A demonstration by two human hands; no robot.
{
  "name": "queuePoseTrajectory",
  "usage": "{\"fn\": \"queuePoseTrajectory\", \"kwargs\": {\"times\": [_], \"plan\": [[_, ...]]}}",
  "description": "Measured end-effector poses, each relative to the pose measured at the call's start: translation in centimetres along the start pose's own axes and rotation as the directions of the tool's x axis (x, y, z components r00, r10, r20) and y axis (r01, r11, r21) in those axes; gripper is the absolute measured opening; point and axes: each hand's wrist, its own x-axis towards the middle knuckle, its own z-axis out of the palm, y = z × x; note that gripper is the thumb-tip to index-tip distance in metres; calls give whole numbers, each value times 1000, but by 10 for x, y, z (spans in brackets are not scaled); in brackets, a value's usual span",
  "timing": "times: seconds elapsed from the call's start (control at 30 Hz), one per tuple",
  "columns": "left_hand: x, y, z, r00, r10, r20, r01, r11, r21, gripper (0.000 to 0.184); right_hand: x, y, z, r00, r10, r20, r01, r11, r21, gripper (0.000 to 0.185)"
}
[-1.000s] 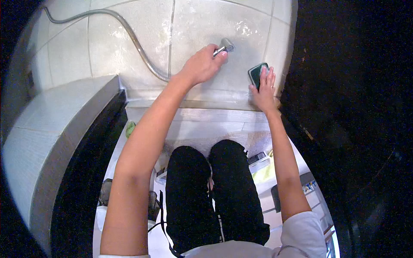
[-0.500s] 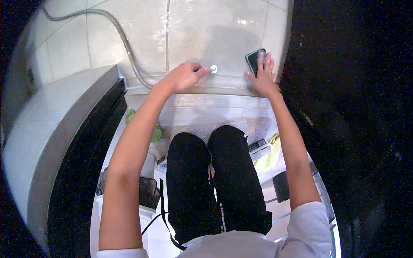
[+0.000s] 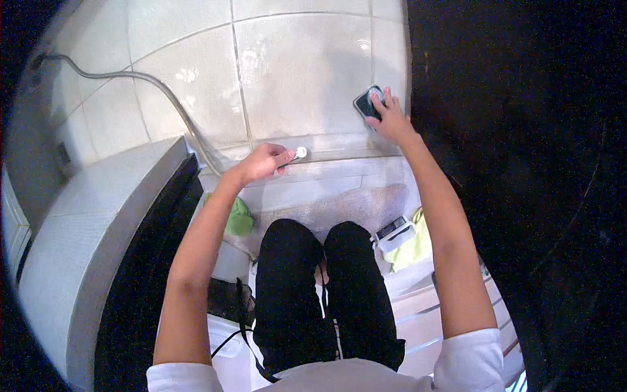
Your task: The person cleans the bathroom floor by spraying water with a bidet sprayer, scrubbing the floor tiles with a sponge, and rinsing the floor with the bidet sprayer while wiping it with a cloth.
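Note:
My left hand [image 3: 262,162] is closed on a small white round-ended object [image 3: 301,152], near the low front edge of the tiled floor; its exact kind does not show. My right hand [image 3: 390,119] grips a dark green rectangular scrubbing pad [image 3: 370,106] with a pale rim, its fingers over the top and the thumb at the near side. Whitish foam shows by the fingertips. The pad lies on the wet pale tiles [image 3: 300,65], close to the dark right-hand side. Part of the pad is hidden under the fingers.
A grey hose [image 3: 166,91] curves across the tiles at the left, beside a pale ledge [image 3: 98,189]. Near my knees lie a mat [image 3: 353,202], a green cloth [image 3: 239,219], a yellow cloth [image 3: 418,251] and a white container [image 3: 396,236].
The view has shifted, showing more tiles. My left hand has drawn back toward the front edge with the white-ended object. My right hand's fingers, flatter before, now curl over the pad.

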Motion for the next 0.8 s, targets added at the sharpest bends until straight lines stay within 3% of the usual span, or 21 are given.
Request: {"fn": "queuePoseTrajectory", "kwargs": {"times": [0.1,0.17,0.3,0.4,0.47,0.57,0.6,0.63,0.7,0.73,0.77,0.8], "plan": [[8,2,1,997,30,-72,-33,999,-40,45,7,-9,3,999,-7,37,7,1000,-8,71],[16,13,6,943,180,-279,-151,981,124,52,12,-11,2,999,15,33,-14,1000,-15,70],[-13,32,13,867,198,-458,-89,964,249,50,19,-15,11,1000,6,-3,-6,1000,-25,71],[-28,21,19,808,178,-561,-78,977,198,47,19,-11,13,1000,-12,-22,13,999,30,70],[-34,12,15,828,146,-542,-58,983,176,45,19,-22,2,1000,8,-12,-9,995,-97,68],[-48,-9,7,810,178,-558,-108,982,157,42,29,-18,2,998,13,63,-14,1000,12,67],[-56,-20,7,799,184,-572,-127,982,138,41,16,-24,7,965,-52,-258,50,999,-14,51],[-62,-28,4,786,193,-588,-132,981,145,41,5,-36,17,959,-64,-276,62,998,-17,51],[-73,-49,-1,743,259,-617,-269,960,80,42,-30,-74,45,836,-282,-471,355,932,73,35],[-78,-59,-1,716,302,-629,-368,929,26,41,-68,-122,72,809,-273,-521,474,827,302,19],[-88,-54,3,697,297,-653,-402,916,-13,40,-96,-161,106,656,-512,-554,687,710,157,20],[-89,-53,6,669,288,-685,-407,913,-13,38,-114,-205,131,505,-728,-464,830,557,29,31]]}}
